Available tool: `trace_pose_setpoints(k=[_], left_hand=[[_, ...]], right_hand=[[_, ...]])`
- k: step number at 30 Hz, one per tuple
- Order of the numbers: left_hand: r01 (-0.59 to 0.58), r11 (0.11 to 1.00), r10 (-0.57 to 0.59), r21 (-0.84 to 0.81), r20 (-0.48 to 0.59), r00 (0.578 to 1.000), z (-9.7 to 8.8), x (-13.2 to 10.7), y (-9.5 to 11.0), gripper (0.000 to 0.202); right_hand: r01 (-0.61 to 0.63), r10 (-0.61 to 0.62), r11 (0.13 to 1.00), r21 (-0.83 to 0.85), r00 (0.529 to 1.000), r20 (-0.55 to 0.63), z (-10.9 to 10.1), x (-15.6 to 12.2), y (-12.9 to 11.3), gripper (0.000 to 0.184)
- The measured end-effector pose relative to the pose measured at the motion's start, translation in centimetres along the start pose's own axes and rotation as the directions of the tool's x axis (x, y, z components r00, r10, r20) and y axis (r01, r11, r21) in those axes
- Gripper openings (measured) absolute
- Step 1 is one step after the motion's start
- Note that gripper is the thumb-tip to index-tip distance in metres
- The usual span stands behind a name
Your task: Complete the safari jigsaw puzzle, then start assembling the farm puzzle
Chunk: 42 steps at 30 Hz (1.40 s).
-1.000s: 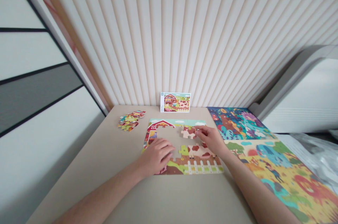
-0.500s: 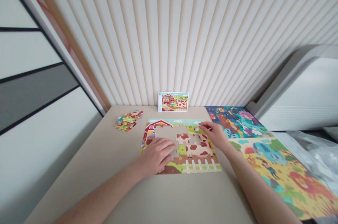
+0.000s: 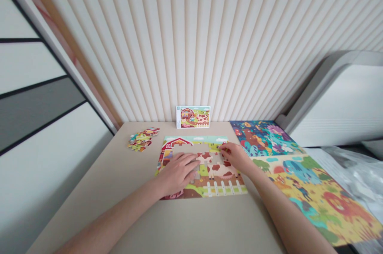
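A partly assembled farm jigsaw puzzle [image 3: 226, 188] lies flat on the table, showing a red barn, a brown-spotted cow and a white fence. Bare table shows through gaps in its upper middle and beside the cow's back. My left hand [image 3: 179, 170] rests palm down over the puzzle's left-centre, fingers stretched out, covering part of it. At the upper right of the puzzle, the fingertips of my right hand [image 3: 235, 155] are bent together over the grass area above the cow. Whatever is between them is hidden.
A pile of loose puzzle pieces [image 3: 143, 139] lies at the back left of the table [image 3: 125, 174]. The picture card [image 3: 194, 117] stands against the pleated wall [image 3: 167, 46]. To the right lie a dark blue finished puzzle [image 3: 263, 138] and a yellow animal puzzle [image 3: 317, 194], with clear plastic [image 3: 356, 166] beyond.
My right hand has shifted slightly left and toward me, its fingers now covering the printed sheep. My left hand stays spread on the puzzle. The camera view has moved a little.
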<state>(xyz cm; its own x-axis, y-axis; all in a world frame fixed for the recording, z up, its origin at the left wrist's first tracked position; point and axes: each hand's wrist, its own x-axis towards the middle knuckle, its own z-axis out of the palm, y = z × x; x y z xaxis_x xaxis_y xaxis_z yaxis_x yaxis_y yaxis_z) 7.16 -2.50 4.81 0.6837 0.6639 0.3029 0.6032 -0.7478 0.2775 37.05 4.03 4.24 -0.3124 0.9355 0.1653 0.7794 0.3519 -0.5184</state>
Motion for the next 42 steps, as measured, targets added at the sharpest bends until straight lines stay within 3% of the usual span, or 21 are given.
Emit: trace_pose_setpoints(k=[6, 12, 18, 27, 37, 42], left_hand=[[0.048, 0.997, -0.054, -0.067, -0.081, 0.995, 1.0, 2.2, -1.0, 0.025], [0.131, 0.985, -0.141, -0.115, -0.081, 0.987, 2.1, 3.9, -1.8, 0.021], [0.133, 0.980, -0.151, -0.150, -0.115, 0.982, 2.6, 3.5, -2.2, 0.030], [0.026, 0.993, -0.047, -0.113, -0.187, 0.981, 2.3, 3.3, -1.3, 0.036], [-0.003, 0.996, -0.020, -0.094, -0.240, 0.971, 2.5, 3.2, -1.2, 0.037], [0.032, 0.992, -0.061, -0.119, -0.245, 0.968, 2.5, 3.1, -1.1, 0.044]], right_hand=[[0.005, -0.005, 1.000, -0.026, 1.000, -0.009, -0.2, -0.1, -0.2, 0.025], [-0.015, 0.015, 0.998, -0.057, 1.000, -0.001, -0.5, -0.1, -0.6, 0.025], [-0.018, 0.018, 0.998, -0.055, 1.000, -0.003, -0.6, -0.2, -0.8, 0.024], [-0.026, 0.026, 0.999, 0.032, 1.000, -0.003, -0.3, -0.1, -0.6, 0.025], [0.020, -0.068, 0.942, 0.335, 0.989, 0.132, -0.6, -0.9, -4.2, 0.034], [-0.022, 0.002, 0.941, 0.337, 0.998, 0.061, 0.3, -0.7, -3.6, 0.033]])
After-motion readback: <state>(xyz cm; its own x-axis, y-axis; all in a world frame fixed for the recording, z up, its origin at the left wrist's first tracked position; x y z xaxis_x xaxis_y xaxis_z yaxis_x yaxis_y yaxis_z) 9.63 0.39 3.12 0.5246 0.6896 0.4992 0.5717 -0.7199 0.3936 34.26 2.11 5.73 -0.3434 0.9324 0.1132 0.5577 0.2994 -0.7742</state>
